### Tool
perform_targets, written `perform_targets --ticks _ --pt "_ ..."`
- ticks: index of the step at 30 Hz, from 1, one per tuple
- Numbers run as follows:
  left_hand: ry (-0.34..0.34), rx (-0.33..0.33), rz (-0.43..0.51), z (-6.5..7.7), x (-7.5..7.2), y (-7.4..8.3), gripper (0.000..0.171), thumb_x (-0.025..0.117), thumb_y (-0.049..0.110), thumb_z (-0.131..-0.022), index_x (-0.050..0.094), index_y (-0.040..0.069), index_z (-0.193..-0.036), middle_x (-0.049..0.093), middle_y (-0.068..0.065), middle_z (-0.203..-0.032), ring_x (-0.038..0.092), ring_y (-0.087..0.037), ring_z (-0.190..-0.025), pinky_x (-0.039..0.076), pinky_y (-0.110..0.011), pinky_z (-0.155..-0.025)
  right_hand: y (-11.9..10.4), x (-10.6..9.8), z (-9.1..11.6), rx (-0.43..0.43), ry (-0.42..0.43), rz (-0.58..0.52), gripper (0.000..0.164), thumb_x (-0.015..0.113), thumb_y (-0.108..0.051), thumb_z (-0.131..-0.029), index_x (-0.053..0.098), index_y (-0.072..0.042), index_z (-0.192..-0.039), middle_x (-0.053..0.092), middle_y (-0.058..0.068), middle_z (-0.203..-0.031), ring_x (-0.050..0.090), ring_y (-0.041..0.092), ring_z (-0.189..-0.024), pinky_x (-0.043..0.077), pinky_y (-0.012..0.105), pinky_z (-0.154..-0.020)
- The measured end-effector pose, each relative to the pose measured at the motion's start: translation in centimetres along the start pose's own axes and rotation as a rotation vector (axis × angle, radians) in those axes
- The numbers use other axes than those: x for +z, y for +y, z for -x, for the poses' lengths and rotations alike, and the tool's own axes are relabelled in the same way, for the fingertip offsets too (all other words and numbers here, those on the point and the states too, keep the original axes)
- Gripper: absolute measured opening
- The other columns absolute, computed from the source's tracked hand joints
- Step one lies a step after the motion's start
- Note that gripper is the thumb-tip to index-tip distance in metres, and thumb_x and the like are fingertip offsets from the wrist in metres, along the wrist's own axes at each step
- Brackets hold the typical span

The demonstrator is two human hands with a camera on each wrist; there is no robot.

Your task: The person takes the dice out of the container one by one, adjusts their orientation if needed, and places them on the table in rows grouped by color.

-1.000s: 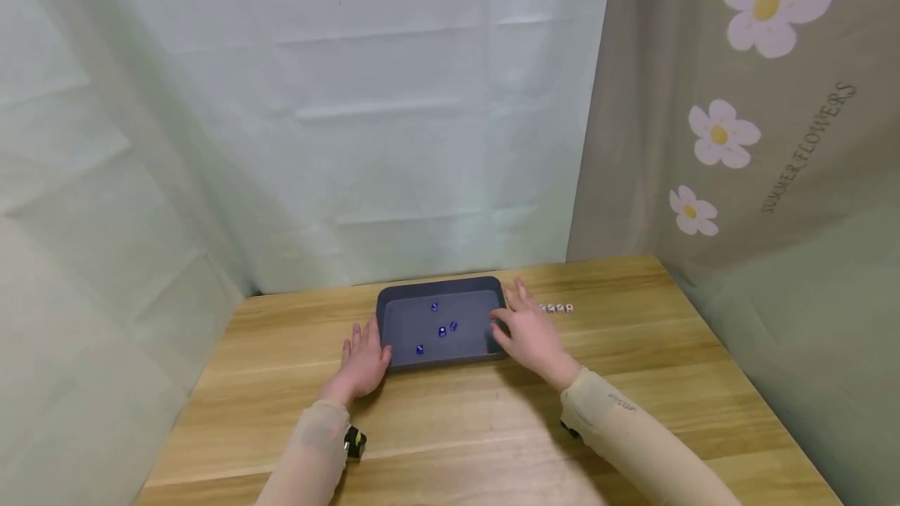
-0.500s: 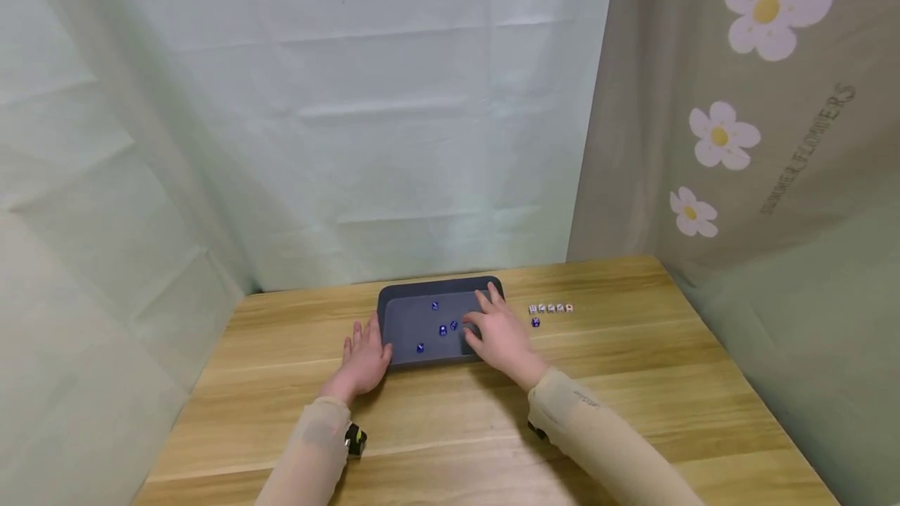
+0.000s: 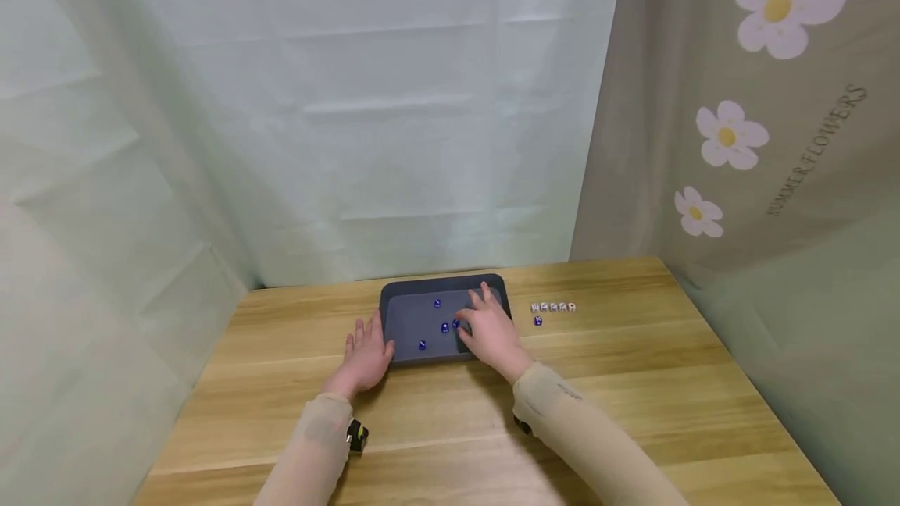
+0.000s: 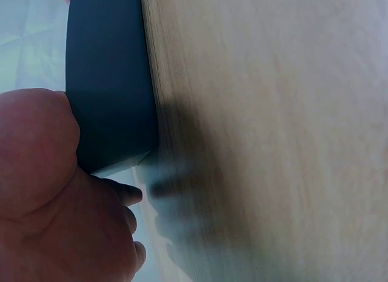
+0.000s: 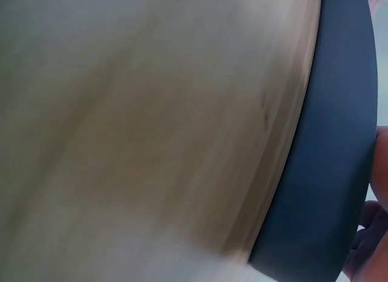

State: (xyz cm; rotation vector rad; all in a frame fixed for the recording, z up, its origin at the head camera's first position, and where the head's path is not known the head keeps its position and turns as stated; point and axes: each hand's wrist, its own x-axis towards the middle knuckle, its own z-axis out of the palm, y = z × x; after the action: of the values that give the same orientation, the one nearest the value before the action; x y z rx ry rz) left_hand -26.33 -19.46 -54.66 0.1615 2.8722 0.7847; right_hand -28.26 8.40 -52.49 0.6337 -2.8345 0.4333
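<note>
A dark grey rectangular tray lies on the wooden table with several blue dice inside. My left hand rests against its left end, fingers extended along the outside and thumb near the front corner; the left wrist view shows the palm at the tray wall. My right hand reaches over the tray's right part. Its thumb and index fingertips are right at a blue die; I cannot tell if they pinch it. Close by sits another blue die. Further ones are a front die and a back die.
Right of the tray, several white dice stand in a row on the table. One blue die lies just in front of the row's left end. A pale curtain hangs behind the table.
The right hand has moved left from beside the white dice to over the tray, down to a blue die. A blue die now shows below the white row. The left hand stays put.
</note>
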Motion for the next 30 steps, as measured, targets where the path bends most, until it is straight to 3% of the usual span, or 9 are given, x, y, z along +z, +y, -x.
perform_targets --ticks 15,30 --pt "-0.021 -0.018 0.012 -0.1 -0.2 0.2 0.079 0.043 0.024 -0.112 -0.005 -0.009 -0.166 0.002 -0.032 -0.174 -0.013 -0.051 -0.16 -0.008 -0.069 -0.124 -2.3 0.7 -1.6 0.019 -0.072 0.108 0.029 0.082 -0.038 -0.097 0.082 -0.023 -0.123 0.054 0.019 -0.158 0.029 0.044 -0.158 0.03 0.049 -0.126" --pt "-0.016 -0.022 0.016 0.4 -0.5 0.8 0.078 0.042 0.023 -0.111 -0.004 -0.01 -0.166 0.005 -0.035 -0.173 -0.012 -0.051 -0.16 -0.01 -0.069 -0.124 -2.6 1.0 -1.7 0.017 -0.067 0.183 0.027 0.082 -0.04 -0.097 0.083 -0.026 -0.12 0.057 0.016 -0.156 0.035 0.043 -0.156 0.032 0.046 -0.125"
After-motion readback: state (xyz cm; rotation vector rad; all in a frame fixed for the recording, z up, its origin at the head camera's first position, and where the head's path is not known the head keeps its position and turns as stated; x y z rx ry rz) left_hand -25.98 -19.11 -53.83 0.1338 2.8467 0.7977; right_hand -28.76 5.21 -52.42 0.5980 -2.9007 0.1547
